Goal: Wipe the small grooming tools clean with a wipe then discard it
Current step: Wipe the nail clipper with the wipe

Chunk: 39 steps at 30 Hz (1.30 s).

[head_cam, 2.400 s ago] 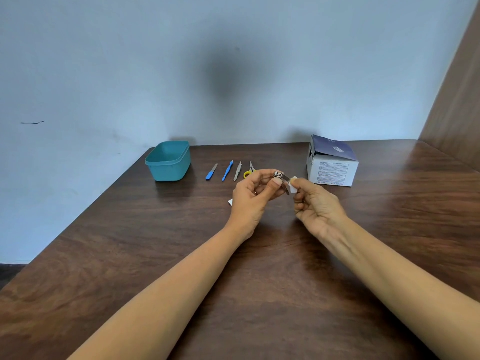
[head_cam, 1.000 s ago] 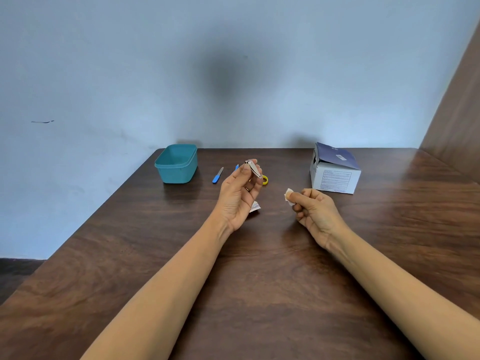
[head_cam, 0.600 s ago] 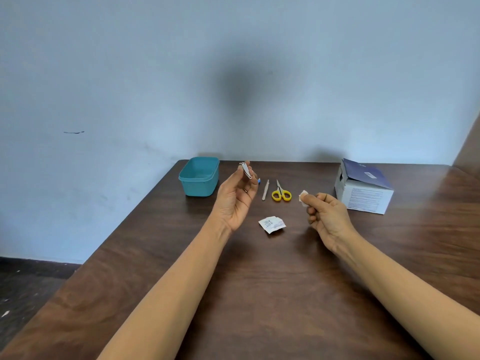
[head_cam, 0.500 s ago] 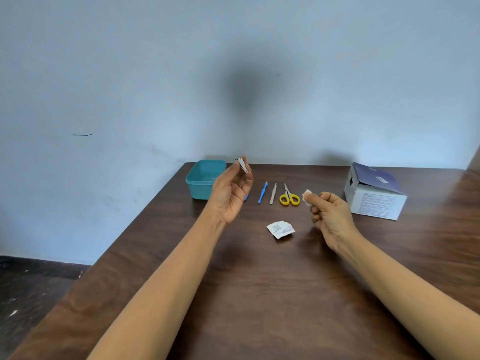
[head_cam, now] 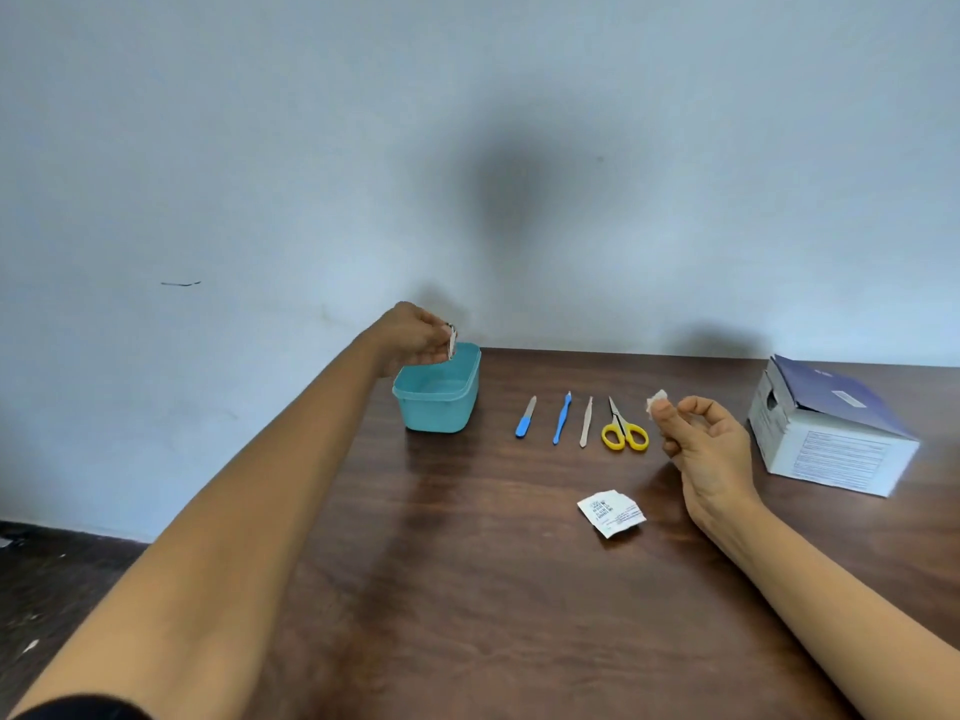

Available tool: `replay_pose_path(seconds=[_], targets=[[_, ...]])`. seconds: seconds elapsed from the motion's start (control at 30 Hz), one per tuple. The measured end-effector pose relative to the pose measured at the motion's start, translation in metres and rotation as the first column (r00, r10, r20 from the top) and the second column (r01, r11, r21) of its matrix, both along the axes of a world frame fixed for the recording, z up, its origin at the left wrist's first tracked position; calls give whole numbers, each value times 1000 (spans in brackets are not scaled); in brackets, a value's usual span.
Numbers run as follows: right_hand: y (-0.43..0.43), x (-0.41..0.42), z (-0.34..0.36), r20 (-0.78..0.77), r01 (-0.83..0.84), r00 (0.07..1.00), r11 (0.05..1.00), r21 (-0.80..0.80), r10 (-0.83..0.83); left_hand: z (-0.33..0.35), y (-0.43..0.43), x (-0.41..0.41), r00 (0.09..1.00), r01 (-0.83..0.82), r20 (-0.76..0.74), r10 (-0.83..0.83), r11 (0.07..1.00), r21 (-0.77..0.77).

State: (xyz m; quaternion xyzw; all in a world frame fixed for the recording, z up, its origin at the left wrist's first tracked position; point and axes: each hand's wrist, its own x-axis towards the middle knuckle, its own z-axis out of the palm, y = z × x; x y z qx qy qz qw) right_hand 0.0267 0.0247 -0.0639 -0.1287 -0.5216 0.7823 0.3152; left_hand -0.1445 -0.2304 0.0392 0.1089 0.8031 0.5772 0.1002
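Observation:
My left hand pinches a small metal nail clipper just above the open teal tub at the table's far left. My right hand hovers over the table further right and pinches a small folded white wipe between thumb and forefinger. Between the tub and my right hand, several tools lie in a row: a blue-handled file, a blue tool, a slim metal tool and yellow-handled scissors.
A torn white wipe sachet lies on the brown wooden table in front of the tools. A white and blue cardboard box with its flap up stands at the far right. A pale wall rises behind the table.
My left hand has carried the nail clipper away from the wipe, leftward and farther out until it is over the teal tub. My right hand keeps the wipe and stays near the scissors.

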Motion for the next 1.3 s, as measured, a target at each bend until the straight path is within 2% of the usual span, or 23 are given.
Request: replay_pose_path(seconds=[0.1,0.17,0.33,0.5,0.7,0.87,1.0,1.07,1.2,1.3], targets=[[3,-4,-2,-11,-16,1000,1000,-11,16,-4,9,-15,999,-35,-51,17,932,-362],[2,-4,-2,-21,-37,999,999,-12,37,-9,17,-21,999,-4,-41,-21,849,-528],[3,-4,-5,-18,-66,998,997,37,66,-25,31,-28,996,51,-18,-83,752,-657],[3,-5,-6,-10,-75,997,996,53,75,-31,40,-26,989,-25,-109,-99,614,-789],[1,-4,-4,5,-81,997,996,34,80,-38,49,-33,977,-102,-185,-101,543,-834],[2,-4,-5,6,-59,998,998,6,59,-39,52,-35,965,-154,-241,-102,525,-837],[4,-6,-6,5,-22,1000,998,-54,23,-41,50,-34,960,-171,-263,-92,549,-818],[5,-5,-5,0,-19,1000,996,-92,19,-38,51,-29,948,-232,-314,-47,575,-785],[7,-4,-5,-22,-29,999,986,-163,26,-13,60,-17,822,-464,-567,-51,517,-719],[7,-3,-4,-23,-39,999,978,-205,35,14,82,2,724,-509,-680,-116,575,-641]])
